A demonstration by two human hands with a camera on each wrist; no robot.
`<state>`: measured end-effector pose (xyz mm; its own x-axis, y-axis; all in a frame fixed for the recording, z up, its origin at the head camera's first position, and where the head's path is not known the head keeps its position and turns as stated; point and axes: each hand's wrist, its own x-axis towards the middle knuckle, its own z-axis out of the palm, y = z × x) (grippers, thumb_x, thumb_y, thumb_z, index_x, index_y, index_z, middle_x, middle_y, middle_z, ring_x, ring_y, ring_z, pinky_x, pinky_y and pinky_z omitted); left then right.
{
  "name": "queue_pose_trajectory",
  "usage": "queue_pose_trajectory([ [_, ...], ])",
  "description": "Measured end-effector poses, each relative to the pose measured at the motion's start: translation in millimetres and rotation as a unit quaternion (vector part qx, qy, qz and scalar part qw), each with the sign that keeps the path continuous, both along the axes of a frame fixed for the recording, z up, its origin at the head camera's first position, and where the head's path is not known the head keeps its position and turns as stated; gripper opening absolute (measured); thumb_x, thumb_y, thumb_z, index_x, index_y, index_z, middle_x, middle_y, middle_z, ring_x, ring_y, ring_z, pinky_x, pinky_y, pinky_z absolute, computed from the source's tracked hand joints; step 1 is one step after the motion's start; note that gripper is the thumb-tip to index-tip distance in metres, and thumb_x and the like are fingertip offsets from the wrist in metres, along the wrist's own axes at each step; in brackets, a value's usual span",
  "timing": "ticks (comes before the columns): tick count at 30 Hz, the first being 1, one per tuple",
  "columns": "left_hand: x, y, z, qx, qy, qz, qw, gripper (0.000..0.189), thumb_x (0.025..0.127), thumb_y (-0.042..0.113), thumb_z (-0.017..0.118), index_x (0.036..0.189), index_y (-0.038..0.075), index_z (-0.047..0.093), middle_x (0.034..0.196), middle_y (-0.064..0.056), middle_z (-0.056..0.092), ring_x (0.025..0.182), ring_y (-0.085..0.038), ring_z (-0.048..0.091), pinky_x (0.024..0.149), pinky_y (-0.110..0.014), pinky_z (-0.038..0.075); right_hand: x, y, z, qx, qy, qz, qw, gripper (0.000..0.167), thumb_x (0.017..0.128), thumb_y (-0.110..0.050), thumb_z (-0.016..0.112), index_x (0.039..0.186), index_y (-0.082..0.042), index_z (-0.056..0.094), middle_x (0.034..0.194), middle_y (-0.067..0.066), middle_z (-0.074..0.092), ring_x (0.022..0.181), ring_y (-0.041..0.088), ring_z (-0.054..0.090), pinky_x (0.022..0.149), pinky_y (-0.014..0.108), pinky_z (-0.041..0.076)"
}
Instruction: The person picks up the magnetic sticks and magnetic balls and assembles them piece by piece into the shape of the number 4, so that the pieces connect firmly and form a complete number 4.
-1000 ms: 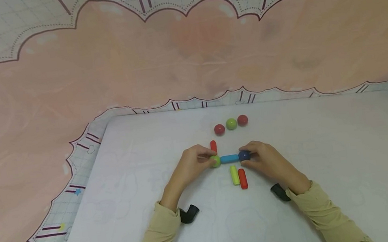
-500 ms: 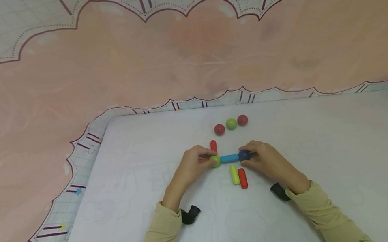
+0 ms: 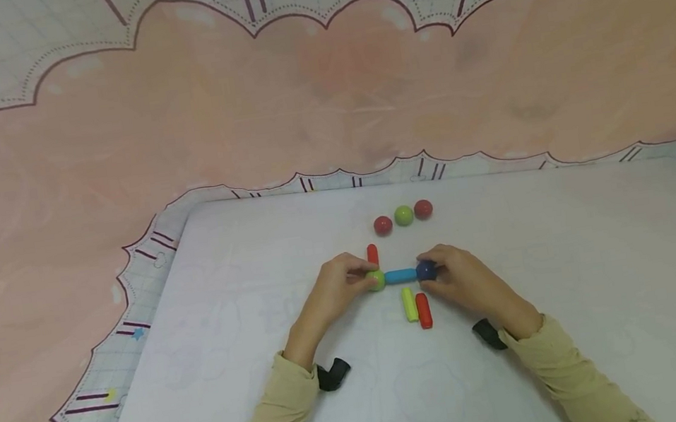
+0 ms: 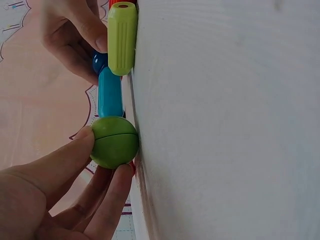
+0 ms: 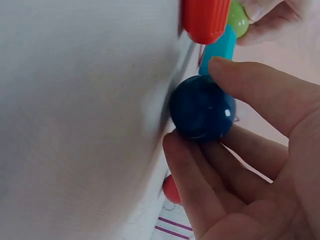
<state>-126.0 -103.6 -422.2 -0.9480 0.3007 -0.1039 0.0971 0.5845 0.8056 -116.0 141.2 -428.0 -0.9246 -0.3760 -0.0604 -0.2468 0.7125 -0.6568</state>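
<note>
At far left, a peach cloth (image 3: pixel 89 272) carries a printed border of maroon lines and dotted scallops, with a small blue printed star (image 3: pixel 138 333). A white flat tabletop (image 3: pixel 214 341) lies over it, faint outlines on its surface too dim to read. A beige fabric sleeve (image 3: pixel 272 419) and a black wrist fitting (image 3: pixel 334 375) lead to the left hand (image 3: pixel 337 288), its fingers bent and parted by a ball's width, pinching a glossy lime-green ball (image 4: pixel 114 143) between thumb and fingertips; a fine seam crosses the ball. Just beyond stands out a red rod (image 3: pixel 372 255), its near end at the fingertips; contact with the ball cannot be told. Farther back lies a glossy red ball (image 3: pixel 383 226). A ribbed sky-blue rod (image 3: pixel 401 276) bridges the two hands, its ends meeting the green ball and a navy ball. Nearer the person, a ribbed yellow-green rod (image 4: pixel 122 39), a dark spot in its end face, lies just beside a ribbed red rod (image 5: pixel 205 19). Behind are a second green ball (image 3: pixel 404 215) and a second red ball (image 3: pixel 423 209). The glossy navy ball (image 5: pixel 202 108) is pinched by the right hand (image 3: pixel 465 281), fingers similarly bent and parted. At far right, the other beige sleeve (image 3: pixel 562 381) bears a small dark mark (image 3: pixel 637 419), illegible.
</note>
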Motion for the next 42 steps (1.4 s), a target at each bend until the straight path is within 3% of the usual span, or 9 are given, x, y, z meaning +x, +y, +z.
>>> queue_pose_trajectory([
  [7,0.9,-0.3,0.4,-0.001,0.003,-0.001,1.0000,0.024,0.085,0.013,0.078,0.108,0.008,0.076,0.104,-0.005,0.068,0.098,-0.018,0.066,0.089,-0.031,0.056,8.1,-2,4.5,0.017,0.041,-0.014,0.9989,0.046,0.085,-0.013,0.078,0.127,-0.001,0.063,0.122,0.013,0.063,0.109,0.028,0.062,0.096,0.046,0.054],
  [17,1.1,0.5,1.4,-0.002,0.008,-0.004,1.0000,0.025,0.085,0.012,0.078,0.110,0.007,0.076,0.105,-0.005,0.068,0.097,-0.018,0.066,0.089,-0.031,0.056,20.6,-1,8.4,0.027,0.120,-0.006,0.9924,0.035,0.082,-0.011,0.081,0.115,-0.004,0.069,0.110,0.007,0.068,0.103,0.023,0.062,0.093,0.043,0.056],
  [27,1.6,0.5,2.0,-0.002,0.005,0.001,1.0000,0.025,0.085,0.012,0.078,0.110,0.008,0.076,0.105,-0.005,0.067,0.098,-0.018,0.066,0.089,-0.030,0.056,31.3,-4,13.3,0.048,0.105,0.033,0.9927,0.034,0.084,-0.013,0.080,0.115,-0.004,0.070,0.113,0.008,0.068,0.106,0.023,0.062,0.093,0.043,0.056],
  [42,2.2,0.5,1.2,-0.005,0.002,0.006,1.0000,0.024,0.085,0.013,0.078,0.109,0.009,0.076,0.104,-0.004,0.067,0.097,-0.017,0.066,0.089,-0.031,0.056,32.3,-1,0.6,0.061,0.082,0.101,0.9897,0.041,0.081,-0.026,0.083,0.113,-0.002,0.072,0.110,0.007,0.070,0.106,0.023,0.063,0.096,0.043,0.054],
])
